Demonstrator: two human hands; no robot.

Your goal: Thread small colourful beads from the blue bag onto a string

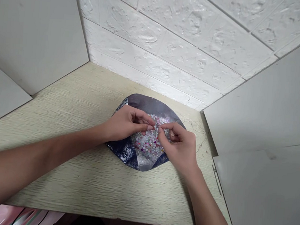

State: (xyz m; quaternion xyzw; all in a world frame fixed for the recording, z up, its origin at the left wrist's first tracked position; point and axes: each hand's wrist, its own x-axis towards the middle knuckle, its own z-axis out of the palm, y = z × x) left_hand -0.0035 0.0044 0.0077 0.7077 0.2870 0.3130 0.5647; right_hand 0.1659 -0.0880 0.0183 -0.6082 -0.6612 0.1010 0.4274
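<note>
Left hand (pixel 127 124) and right hand (pixel 179 149) pinch something too fine to see above pink and clear beads (pixel 147 143), heaped on a dark foil sheet (pixel 150 104), apparently to contain them on the tabletop (pixel 102 192).

The counter (pixel 89 87) has a pale, finely ribbed wood-grain laminate look, the wall (pixel 171 34) rough, dimpled white brick-pattern panels, the side boards (pixel 270 101) smooth matt grey. A glossy dark sheet (pixel 147 103) carries shiny beads (pixel 147 143), glass or plastic, hard to say.
</note>
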